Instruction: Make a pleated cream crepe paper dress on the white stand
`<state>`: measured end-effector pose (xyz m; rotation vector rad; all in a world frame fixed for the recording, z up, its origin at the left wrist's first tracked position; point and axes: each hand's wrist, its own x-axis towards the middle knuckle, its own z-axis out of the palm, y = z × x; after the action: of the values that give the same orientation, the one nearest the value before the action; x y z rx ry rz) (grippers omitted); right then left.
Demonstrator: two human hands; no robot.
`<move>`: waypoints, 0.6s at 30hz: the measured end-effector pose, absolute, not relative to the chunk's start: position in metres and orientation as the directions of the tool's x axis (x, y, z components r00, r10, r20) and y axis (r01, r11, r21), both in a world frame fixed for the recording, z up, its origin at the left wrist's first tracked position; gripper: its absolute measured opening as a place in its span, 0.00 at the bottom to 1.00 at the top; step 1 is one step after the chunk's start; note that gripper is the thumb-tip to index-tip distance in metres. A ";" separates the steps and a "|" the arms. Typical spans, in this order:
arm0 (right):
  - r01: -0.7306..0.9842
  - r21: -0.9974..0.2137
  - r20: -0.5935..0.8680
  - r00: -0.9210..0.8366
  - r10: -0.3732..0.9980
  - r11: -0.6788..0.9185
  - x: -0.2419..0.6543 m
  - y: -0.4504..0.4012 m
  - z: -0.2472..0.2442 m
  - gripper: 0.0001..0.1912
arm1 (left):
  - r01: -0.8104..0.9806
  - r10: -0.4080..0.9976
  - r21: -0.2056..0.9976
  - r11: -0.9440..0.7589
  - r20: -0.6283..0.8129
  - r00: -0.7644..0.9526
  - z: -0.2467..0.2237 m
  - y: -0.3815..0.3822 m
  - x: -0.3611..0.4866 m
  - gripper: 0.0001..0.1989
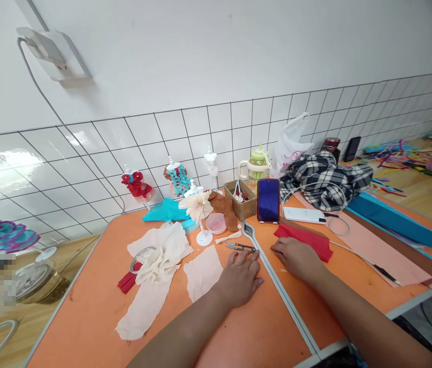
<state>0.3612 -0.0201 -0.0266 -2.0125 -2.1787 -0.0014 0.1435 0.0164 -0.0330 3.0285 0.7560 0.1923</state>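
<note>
My left hand lies palm down on the orange table, its fingers loosely spread. Its fingertips are right by a pair of thread snips; whether they touch cannot be made out. My right hand rests flat on the table, empty, beside a strip of red crepe paper. Left of my left hand is a pale pink crepe piece, with a crumpled cream piece farther left. A small stand with a cream ruffled dress rises behind the snips, near a pink bowl.
A phone stands upright beside a cardboard box. Behind are a green-lidded cup, a plastic bag and a checked cloth. A white power bank with cables and long crepe sheets lie right.
</note>
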 end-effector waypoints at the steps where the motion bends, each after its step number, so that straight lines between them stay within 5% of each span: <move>1: 0.992 -0.111 0.147 -0.042 0.988 0.059 0.360 -0.022 -0.024 0.13 | 0.481 0.488 0.078 -0.873 0.130 0.863 -0.030 0.017 0.142 0.15; 5: 0.980 -0.175 0.204 -0.059 0.977 0.096 0.349 -0.030 -0.011 0.14 | 0.593 0.625 0.210 -0.778 0.151 0.766 -0.004 0.020 0.113 0.14; 11: 0.808 -0.407 0.136 -0.408 0.903 0.427 0.284 -0.035 0.006 0.10 | 0.683 0.720 0.344 -0.644 -0.028 0.693 0.017 0.001 0.034 0.07; 18: 0.721 -0.330 0.020 -0.640 0.768 0.610 0.209 -0.005 -0.008 0.11 | 0.723 0.746 0.260 -0.641 -0.012 0.666 -0.003 -0.011 0.018 0.09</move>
<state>0.2093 -0.0047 -0.0079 -1.2457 -2.6730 0.4403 0.0182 -0.0105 -0.0029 2.6399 1.1853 0.1407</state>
